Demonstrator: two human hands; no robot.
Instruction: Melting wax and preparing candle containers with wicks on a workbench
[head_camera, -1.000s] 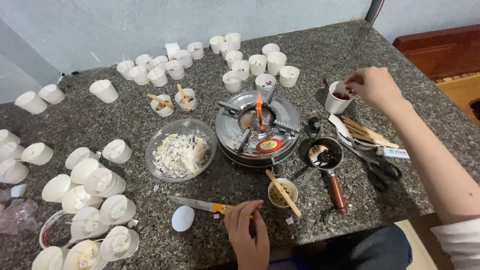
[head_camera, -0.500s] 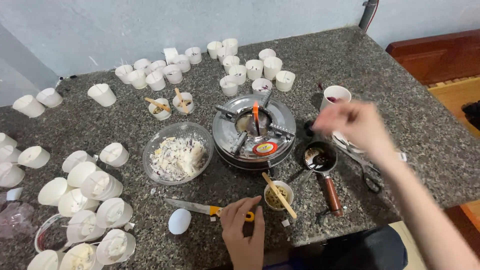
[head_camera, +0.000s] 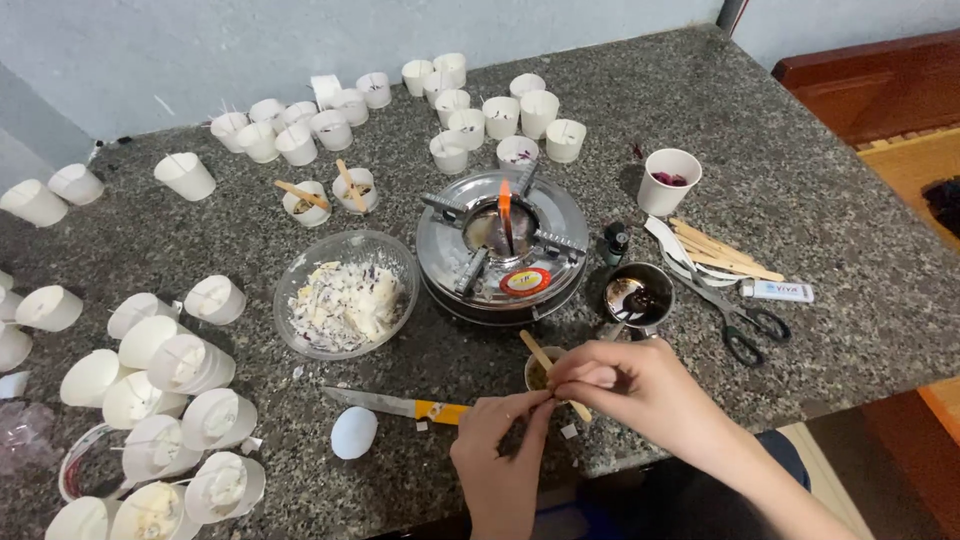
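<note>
Speckled dark granite forms the surface (head_camera: 800, 200), set against a pale blue-grey wall. Both hands meet at the near edge, over a small white cup (head_camera: 541, 373) that holds a wooden stick (head_camera: 537, 351) leaning up to the left. The left hand (head_camera: 497, 450) reaches up from below with its fingertips pressed together, pinching something too small to make out. The right hand (head_camera: 630, 390) comes in from the right, fingers curled and closed, its tips touching those of the left hand right at the cup's rim. Just left of the hands lies a knife (head_camera: 395, 404) with a yellow handle, and beside it a white egg-shaped piece (head_camera: 353, 432). Behind the cup stands a round metal burner (head_camera: 502, 245) with an orange flame, a glass bowl (head_camera: 346, 294) of white flakes to its left, and a small pan (head_camera: 637, 296) of dark liquid to its right. Scissors (head_camera: 735, 317) lie further right.
</note>
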